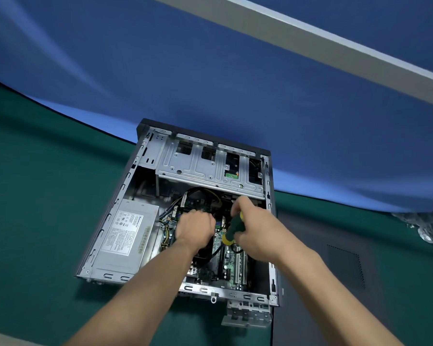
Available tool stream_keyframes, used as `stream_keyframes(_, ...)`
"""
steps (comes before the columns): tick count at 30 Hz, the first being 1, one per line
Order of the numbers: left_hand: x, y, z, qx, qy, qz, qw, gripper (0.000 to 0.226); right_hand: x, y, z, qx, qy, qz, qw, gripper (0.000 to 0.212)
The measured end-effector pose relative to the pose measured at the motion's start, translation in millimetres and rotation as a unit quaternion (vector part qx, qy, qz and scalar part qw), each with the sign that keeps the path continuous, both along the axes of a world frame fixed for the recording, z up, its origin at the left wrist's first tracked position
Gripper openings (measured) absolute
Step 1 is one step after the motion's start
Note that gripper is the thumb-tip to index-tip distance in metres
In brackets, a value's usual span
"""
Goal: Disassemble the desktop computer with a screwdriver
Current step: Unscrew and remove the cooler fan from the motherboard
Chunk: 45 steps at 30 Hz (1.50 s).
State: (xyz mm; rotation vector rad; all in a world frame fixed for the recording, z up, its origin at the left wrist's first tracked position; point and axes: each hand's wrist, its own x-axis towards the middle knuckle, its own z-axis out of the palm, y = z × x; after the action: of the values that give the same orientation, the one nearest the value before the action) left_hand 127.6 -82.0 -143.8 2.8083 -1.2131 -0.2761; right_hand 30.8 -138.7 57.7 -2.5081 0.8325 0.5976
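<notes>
Repair bench, staged for filming
A green cloth (35, 196) covers the table, a blue backdrop (210, 71) hangs behind, and an opened computer case (145, 151) lies on it.

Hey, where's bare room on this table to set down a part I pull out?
Bare green table left of the computer case, beside the power supply. Right of the case lies the dark side panel. Inside it's crowded: left hand and right hand with the screwdriver.

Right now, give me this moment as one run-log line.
stage: working inside open computer case | right hand: grips screwdriver over motherboard | left hand: fingers curled inside case, grasp unclear | side panel: off, beside case
</notes>
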Motion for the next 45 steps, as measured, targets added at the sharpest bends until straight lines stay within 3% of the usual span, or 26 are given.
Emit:
stream_keyframes(4,0.7,-1.0,-1.2,-0.027,0.019,0.014,0.999,0.036,0.0,-1.5,0.2,-0.106,0.024,-0.013,0.994,0.039)
stream_keyframes(7,0.6,-1.1,-1.6,-0.04,0.015,0.016,0.999,0.037,-1.2,-5.0,-1.3,-0.021,0.002,0.005,1.0,0.016)
stream_keyframes(8,0.8,-1.0,-1.4,-0.04,0.015,0.016,0.999,0.037,-1.7,-5.6,-0.4,-0.013,0.003,0.002,1.0,0.018)
stream_keyframes(12,0.6,-1.2,-2.4,-0.04,0.017,0.019,0.999,0.038,-6.4,-3.9,-4.0,-0.154,0.0,0.001,0.988,0.041)
stream_keyframes(16,1.1,-2.1,-2.6,-0.035,0.014,0.018,0.999,0.038,-9.5,-4.6,-6.3,-0.084,-0.049,0.07,0.993,0.023)
stream_keyframes(18,1.3,-2.0,-3.6,-0.042,0.019,0.024,0.999,0.039,-11.7,-8.0,-5.3,-0.07,-0.055,0.03,0.996,0.03)
stream_keyframes(21,1.3,-2.4,-4.8,-0.044,0.025,0.029,0.998,0.041,-15.1,-8.0,-8.2,-0.121,-0.051,-0.016,0.991,0.04)
stream_keyframes(25,2.1,-2.6,-5.8,-0.052,0.023,0.029,0.998,0.038,-10.5,-4.6,-6.4,-0.043,-0.034,0.003,0.998,0.017)
stream_keyframes(28,1.6,-2.4,-7.6,-0.05,0.019,0.029,0.998,0.036,-6.1,-4.1,-5.0,-0.099,-0.024,-0.009,0.995,0.031)
stream_keyframes(33,1.8,-2.7,-6.9,-0.047,0.007,0.027,0.999,0.035,-6.7,-3.4,-4.2,-0.045,-0.022,0.025,0.998,0.018)
stream_keyframes(37,1.5,-2.8,-5.2,-0.036,0.008,0.019,0.999,0.036,-11.4,0.4,-6.5,-0.179,-0.014,-0.004,0.984,0.048)
stream_keyframes(41,1.8,-2.8,-2.5,-0.021,0.008,0.0,1.0,0.031,-14.0,5.9,-9.3,-0.118,-0.066,0.023,0.991,0.026)
stream_keyframes(45,1.0,-1.4,-1.9,-0.043,0.017,0.028,0.999,0.04,-13.0,2.0,-10.8,-0.124,-0.048,-0.086,0.987,0.038)
